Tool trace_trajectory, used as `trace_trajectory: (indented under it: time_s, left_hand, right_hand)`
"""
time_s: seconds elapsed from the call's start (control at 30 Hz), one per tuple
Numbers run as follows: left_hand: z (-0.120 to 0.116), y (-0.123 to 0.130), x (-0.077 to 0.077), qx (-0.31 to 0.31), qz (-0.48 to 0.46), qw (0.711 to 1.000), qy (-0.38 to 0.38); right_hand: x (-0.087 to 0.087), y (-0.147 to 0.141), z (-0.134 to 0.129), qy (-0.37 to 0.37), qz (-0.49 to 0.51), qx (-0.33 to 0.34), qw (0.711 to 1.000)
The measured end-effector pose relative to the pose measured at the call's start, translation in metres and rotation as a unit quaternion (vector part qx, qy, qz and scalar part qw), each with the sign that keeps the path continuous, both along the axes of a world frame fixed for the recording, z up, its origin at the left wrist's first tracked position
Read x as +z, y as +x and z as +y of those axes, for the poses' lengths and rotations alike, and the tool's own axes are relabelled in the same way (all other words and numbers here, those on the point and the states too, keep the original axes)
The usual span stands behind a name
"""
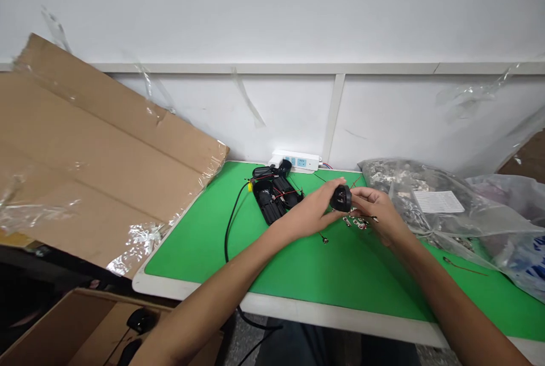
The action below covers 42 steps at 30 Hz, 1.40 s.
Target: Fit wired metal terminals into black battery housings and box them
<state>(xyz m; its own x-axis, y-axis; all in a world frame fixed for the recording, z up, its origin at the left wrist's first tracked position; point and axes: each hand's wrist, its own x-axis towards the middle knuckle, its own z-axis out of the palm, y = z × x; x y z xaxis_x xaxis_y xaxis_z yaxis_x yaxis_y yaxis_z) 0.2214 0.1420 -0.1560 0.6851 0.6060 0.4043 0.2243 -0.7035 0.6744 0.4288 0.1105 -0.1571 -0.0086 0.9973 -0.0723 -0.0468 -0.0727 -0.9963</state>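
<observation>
Over the green tabletop, a round-ended black plastic part (341, 198) is held in my left hand (319, 207), between thumb and fingers. Close on its right is my right hand (378, 213), fingers bent together around a thin wired piece whose small metal end (373, 219) shows. Beneath the hands lies a small pile of red, white and metal pieces (357, 222). Several black plastic housings (268, 198) with thin red wires rest left of my left forearm. One small metal piece with a wire (325, 239) lies apart, nearer the front edge.
A white power strip (302, 160) stands against the wall. Clear bags of metal parts (409, 184) fill the table's right side. A black cable (227, 235) hangs over the front edge. Large cardboard (97, 167) leans at left, above an open box (85, 320) holding black parts.
</observation>
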Motion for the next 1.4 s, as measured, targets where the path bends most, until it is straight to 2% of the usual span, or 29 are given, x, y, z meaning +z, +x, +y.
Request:
trace_trajectory:
  time_s: [0.1,0.2,0.27,0.33,0.4,0.5,0.6,0.67,0.8,0.97,1.1,1.17,1.27,1.4]
  left_hand:
    - [-0.001,0.001,0.001,0.007,-0.035,0.997,-0.071]
    - [0.002,0.006,-0.004,0.018,-0.117,0.973,-0.197]
    - [0.004,0.01,-0.009,0.008,-0.198,0.929,-0.314]
    - [0.006,0.014,-0.013,-0.02,-0.272,0.866,-0.42]
    - [0.005,0.018,-0.015,-0.048,-0.312,0.816,-0.485]
    - [0.002,0.024,-0.014,-0.029,-0.324,0.79,-0.52]
    - [0.001,0.026,-0.013,0.044,-0.323,0.797,-0.508]
    - [0.002,0.026,-0.013,0.067,-0.317,0.808,-0.492]
    - [0.005,0.022,-0.013,0.049,-0.307,0.824,-0.474]
    - [0.003,0.022,-0.01,0.03,-0.303,0.813,-0.495]
    - [0.003,0.024,-0.012,0.027,-0.302,0.822,-0.482]
    - [0.005,0.022,-0.015,0.033,-0.302,0.836,-0.456]
    - [0.008,0.017,-0.017,0.025,-0.268,0.877,-0.397]
    - [0.006,0.009,-0.01,-0.015,-0.184,0.934,-0.304]
  right_hand:
    - [-0.001,0.012,0.004,-0.007,-0.002,0.009,1.0]
    - [-0.001,0.023,0.009,0.042,0.032,-0.022,0.998]
    - [-0.002,0.025,0.012,0.07,0.055,-0.051,0.995]
    - [-0.005,0.021,0.014,0.076,0.063,-0.058,0.993]
    - [-0.009,0.012,0.013,0.074,0.059,-0.041,0.995]
    - [-0.015,-0.002,0.011,0.078,0.058,-0.006,0.995]
    - [-0.018,-0.009,0.008,0.095,0.053,0.028,0.994]
    - [-0.018,-0.011,0.008,0.121,0.031,0.036,0.992]
    - [-0.016,-0.009,0.006,0.16,-0.009,0.054,0.986]
    - [-0.015,-0.004,0.005,0.143,0.019,0.104,0.984]
    - [-0.013,-0.006,0.002,0.147,0.033,0.107,0.983]
    - [-0.011,-0.009,0.0,0.153,0.017,0.102,0.983]
    - [-0.01,-0.013,-0.005,0.157,0.0,0.084,0.984]
    - [-0.012,-0.015,-0.005,0.17,-0.043,0.074,0.982]
